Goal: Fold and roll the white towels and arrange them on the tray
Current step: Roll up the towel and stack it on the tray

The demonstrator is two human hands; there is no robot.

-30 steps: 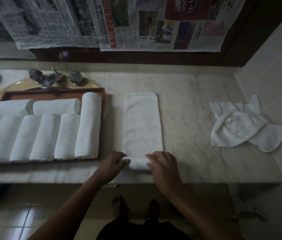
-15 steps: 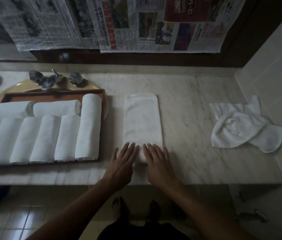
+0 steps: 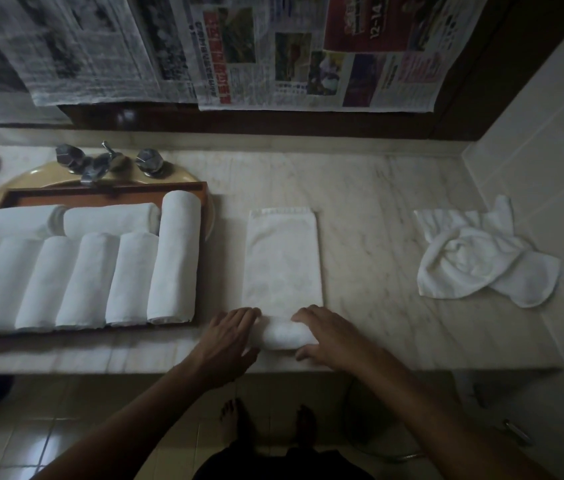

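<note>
Both hands on my feed are on the towel [image 3: 282,258], at the near edge of the tabletop [image 3: 377,209]. The towel is a long folded strip laid lengthwise, away from the person. Its near end is wound into a short fat roll and the rest lies flat.

Left hand [image 3: 228,337]: fingers curled over the left end of the rolled part, thumb on the near side — it has hold of the towel. Right hand [image 3: 325,337]: same on the right end, fingers bent over the top, thumb at the near side. The rolled part shows white btw the two hands.

The tray [image 3: 107,192], dark wood, sits just left of the towel, lying across a yellowish sink [image 3: 31,176]. On it are finished rolls [image 3: 83,278]: a row lying lengthwise side by side, the rightmost longer than the others, plus two crosswise behind them. The frame edge cuts off the tray's left part.

A heap [image 3: 474,261] of loose white towels lies crumpled at the right end of the tabletop, well apart from the towel and near the tiled wall [image 3: 550,133].

A chrome tap [image 3: 100,164] w/ two knobs stands behind the tray. Newspaper [image 3: 308,53] sheets hang above the back of the tabletop — the only legible bit is "12-14" in white on a red block, the rest too blurred to read. Bare feet [image 3: 235,417] stand on the tiled floor [image 3: 66,410] below the tabletop edge.
</note>
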